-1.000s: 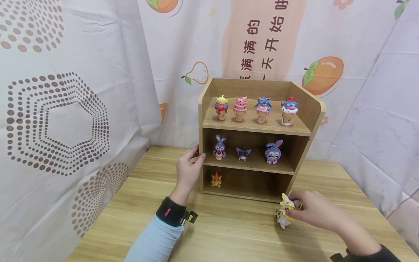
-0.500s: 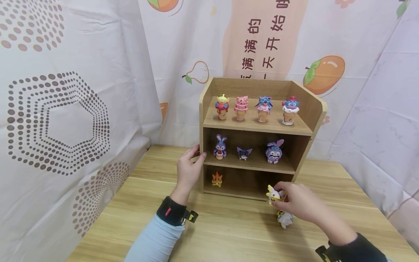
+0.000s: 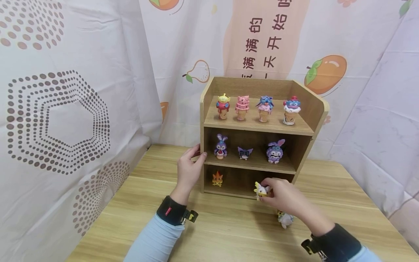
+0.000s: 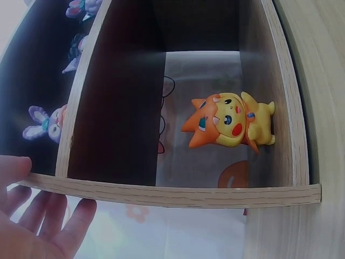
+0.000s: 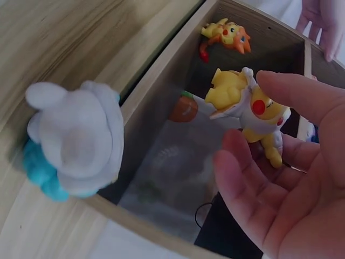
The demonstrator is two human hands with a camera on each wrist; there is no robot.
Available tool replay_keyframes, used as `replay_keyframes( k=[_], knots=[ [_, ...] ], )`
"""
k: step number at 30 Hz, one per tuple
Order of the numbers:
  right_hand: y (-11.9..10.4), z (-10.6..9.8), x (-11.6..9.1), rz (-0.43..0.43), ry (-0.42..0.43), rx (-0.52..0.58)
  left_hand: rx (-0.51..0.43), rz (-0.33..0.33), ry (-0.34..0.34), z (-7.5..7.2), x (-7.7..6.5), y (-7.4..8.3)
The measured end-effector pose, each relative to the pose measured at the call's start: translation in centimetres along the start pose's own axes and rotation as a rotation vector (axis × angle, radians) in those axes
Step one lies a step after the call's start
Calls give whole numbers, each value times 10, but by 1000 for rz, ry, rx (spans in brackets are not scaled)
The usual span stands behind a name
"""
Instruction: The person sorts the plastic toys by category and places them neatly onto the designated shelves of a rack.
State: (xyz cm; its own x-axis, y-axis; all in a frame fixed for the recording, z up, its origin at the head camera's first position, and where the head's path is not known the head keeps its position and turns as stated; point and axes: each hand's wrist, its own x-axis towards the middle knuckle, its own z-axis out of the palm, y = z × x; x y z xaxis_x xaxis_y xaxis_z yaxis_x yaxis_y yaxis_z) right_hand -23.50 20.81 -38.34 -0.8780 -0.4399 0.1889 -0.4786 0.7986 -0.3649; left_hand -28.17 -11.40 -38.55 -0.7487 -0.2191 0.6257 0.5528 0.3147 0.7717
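Note:
My left hand [image 3: 189, 169] grips the left side panel of a small wooden shelf [image 3: 250, 166], thumb at its front edge and fingers on the outer side. Between the thumb and fingers of my right hand [image 3: 284, 194] is a yellow figurine in a white hood [image 3: 261, 190], held at the front of the bottom compartment. The right wrist view shows its red cheeks and yellow body. An orange-hooded yellow figurine [image 4: 234, 121] stands at the left of that compartment. A white and turquoise figurine [image 5: 75, 137] is on the table before the shelf, partly behind my right hand in the head view.
Several ice-cream-cone figurines [image 3: 242, 108] line the top shelf. The middle shelf holds a purple rabbit figurine [image 3: 220, 147], a small dark-purple figurine [image 3: 244, 153] and a fluffy purple figurine [image 3: 274, 151]. Wood-grain table [image 3: 226, 233] lies in front; printed cloth [image 3: 176, 94] hangs behind.
My right hand has lifted the white-hooded figurine from beside the white and turquoise one and carried it left to the bottom compartment's front. My left hand stays on the side panel.

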Motion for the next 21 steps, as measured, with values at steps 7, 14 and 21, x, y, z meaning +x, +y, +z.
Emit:
replay_keyframes(
  k=[7, 14, 21],
  knots=[
    [-5, 15, 17, 3, 34, -34, 5, -4, -10, -1, 0, 0],
    [-11, 26, 31, 26, 34, -36, 6, -13, -15, -1, 0, 0],
    [-15, 33, 42, 32, 22, -57, 13, -18, -19, -2, 0, -1]
  ],
)
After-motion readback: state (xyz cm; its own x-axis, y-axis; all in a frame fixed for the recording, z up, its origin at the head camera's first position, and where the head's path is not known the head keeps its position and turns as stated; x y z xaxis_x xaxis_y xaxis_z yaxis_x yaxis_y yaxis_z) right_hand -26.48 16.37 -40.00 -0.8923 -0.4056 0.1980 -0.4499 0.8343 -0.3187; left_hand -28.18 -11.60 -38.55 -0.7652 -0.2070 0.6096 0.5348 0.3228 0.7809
